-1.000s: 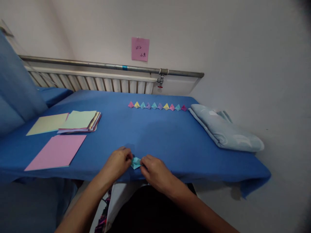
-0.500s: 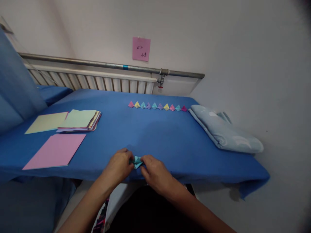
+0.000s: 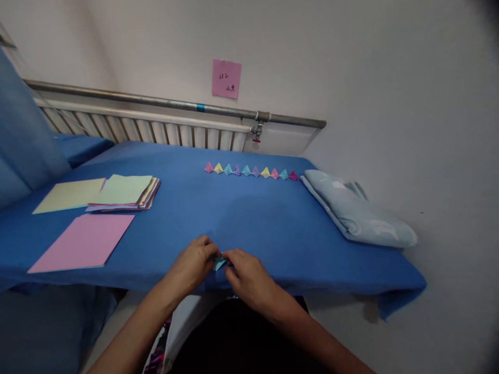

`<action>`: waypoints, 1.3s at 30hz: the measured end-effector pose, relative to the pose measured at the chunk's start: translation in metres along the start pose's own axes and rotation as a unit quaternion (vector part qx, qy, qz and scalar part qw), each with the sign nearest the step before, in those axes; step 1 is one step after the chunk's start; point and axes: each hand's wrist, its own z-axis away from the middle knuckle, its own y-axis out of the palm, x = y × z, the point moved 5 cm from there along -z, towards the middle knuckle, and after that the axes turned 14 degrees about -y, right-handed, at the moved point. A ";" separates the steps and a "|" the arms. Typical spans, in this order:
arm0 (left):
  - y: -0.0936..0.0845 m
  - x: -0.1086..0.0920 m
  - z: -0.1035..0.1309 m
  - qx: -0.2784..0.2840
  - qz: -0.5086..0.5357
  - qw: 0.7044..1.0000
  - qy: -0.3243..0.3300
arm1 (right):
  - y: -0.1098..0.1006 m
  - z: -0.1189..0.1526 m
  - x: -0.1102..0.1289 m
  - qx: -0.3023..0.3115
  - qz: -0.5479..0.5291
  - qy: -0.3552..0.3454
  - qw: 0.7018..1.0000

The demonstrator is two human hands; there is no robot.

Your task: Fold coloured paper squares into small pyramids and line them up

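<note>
A small folded piece of teal paper is pinched between my two hands, close to the near edge of the blue-covered table. My left hand grips its left side with the fingers closed. On the other side my right hand holds it, fingertips at the top edge and thumb below. Much of the paper is hidden behind my fingers. Farther back, a row of small folded paper shapes in pink, yellow, teal and purple runs across the table.
To the left lie a stack of coloured paper, yellow sheets and pink sheets. A folded pale blue blanket rests at the right. Behind the table are a radiator and a metal pipe; a pink note hangs above.
My fingers have come closer together over the teal paper, and less of it shows. The whole view has shifted slightly.
</note>
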 end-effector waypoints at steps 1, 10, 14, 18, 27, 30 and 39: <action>0.000 0.000 0.000 0.004 -0.008 1.000 0.001 | -0.001 -0.001 0.000 0.004 0.005 0.002 1.000; -0.005 -0.009 0.000 0.038 -0.096 0.995 -0.018 | -0.004 -0.017 0.009 0.114 0.122 0.008 0.986; -0.008 -0.010 -0.001 0.043 -0.103 0.993 -0.023 | -0.007 -0.022 0.008 0.136 0.143 0.009 0.980; -0.011 -0.014 -0.002 0.051 -0.114 0.992 -0.025 | -0.011 -0.024 0.006 0.141 0.149 0.008 0.979; -0.015 -0.021 -0.004 0.061 -0.140 0.988 -0.031 | -0.013 -0.034 0.004 0.179 0.147 0.003 0.973; -0.014 -0.019 -0.005 0.061 -0.138 0.988 -0.028 | -0.013 -0.024 -0.004 0.126 0.070 -0.023 0.989; -0.014 -0.014 -0.010 0.054 -0.121 0.991 -0.026 | -0.009 -0.014 0.000 0.131 0.078 -0.069 0.986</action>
